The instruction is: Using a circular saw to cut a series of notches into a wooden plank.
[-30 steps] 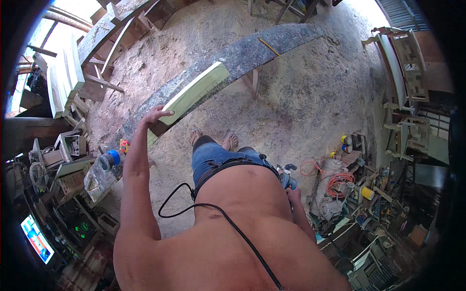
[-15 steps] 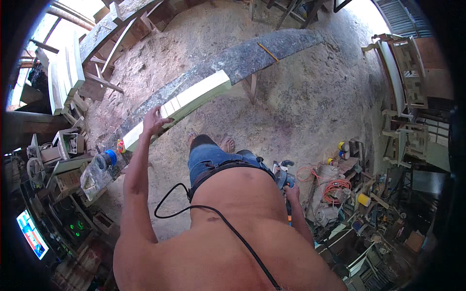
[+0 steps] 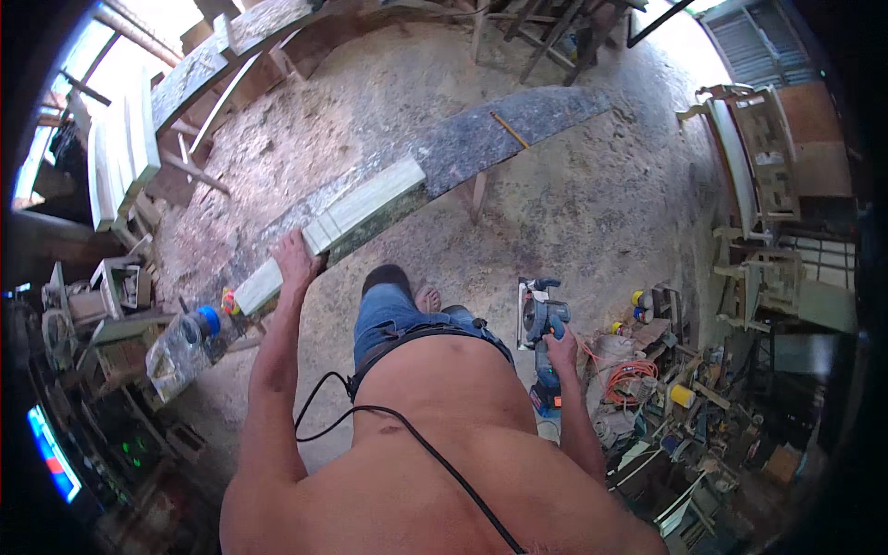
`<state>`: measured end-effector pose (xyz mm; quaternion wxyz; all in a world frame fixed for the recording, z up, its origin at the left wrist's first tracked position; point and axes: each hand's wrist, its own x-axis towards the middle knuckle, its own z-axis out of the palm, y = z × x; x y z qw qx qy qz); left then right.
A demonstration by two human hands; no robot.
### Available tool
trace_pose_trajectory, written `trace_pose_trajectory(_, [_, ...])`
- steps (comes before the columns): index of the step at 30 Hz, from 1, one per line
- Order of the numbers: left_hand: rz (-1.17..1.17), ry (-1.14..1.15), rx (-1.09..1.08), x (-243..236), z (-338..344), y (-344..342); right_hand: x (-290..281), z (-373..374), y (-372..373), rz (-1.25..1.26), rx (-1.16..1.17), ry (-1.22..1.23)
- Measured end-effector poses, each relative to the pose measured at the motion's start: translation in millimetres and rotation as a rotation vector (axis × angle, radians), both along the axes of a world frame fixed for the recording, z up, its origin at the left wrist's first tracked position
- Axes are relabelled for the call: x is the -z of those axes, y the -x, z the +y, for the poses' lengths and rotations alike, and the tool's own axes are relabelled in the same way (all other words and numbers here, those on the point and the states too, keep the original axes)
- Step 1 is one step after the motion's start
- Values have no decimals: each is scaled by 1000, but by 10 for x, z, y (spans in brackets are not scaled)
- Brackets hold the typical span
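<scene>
A long pale wooden post [image 3: 375, 199] with several pencil lines or grooves across it lies slantwise on a narrow dark workbench [image 3: 490, 125]. My left hand [image 3: 296, 262] grips the post near its left end, fingers over the top and thumb along the near side. Away from the bench, at my right side, my right hand [image 3: 561, 351] is wrapped round the handle of a blue and black cordless circular saw [image 3: 544, 319]. Its flat metal base plate points left, and the blade cannot be made out. A yellow pencil [image 3: 509, 129] rests on the bench beyond the post.
By the post's left end are a red and yellow tape measure [image 3: 229, 301] and a clear plastic jug with a blue cap [image 3: 180, 350]. An orange cord [image 3: 632, 379] lies among tools on the right. Carved wooden frames [image 3: 772, 171] stand at far right; a black cable [image 3: 425, 430] crosses my torso.
The saw in my right hand has swung outward and forward and shows more fully. My left hand keeps its grip near the same spot, with its wrist turned. The whole view has shifted slightly.
</scene>
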<state>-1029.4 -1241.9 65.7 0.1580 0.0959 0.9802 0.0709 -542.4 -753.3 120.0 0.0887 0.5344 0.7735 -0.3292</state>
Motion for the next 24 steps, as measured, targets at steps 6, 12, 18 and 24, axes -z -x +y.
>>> trace_pose_trajectory(6, [281,-220,155,-318,95,-385,-184,241,329,-7,-10,-101])
trace_pose_trajectory(12, [261,-343,153,-523,-135,-725,-723,485,1128,39,84,46])
trace_pose_trajectory(18, [287,-358,-25,-590,128,-742,-767,1020,1555,205,-112,-155])
trace_pose_trajectory(24, [339,-289,-297,-573,495,-862,-1160,1648,2438,87,-190,78])
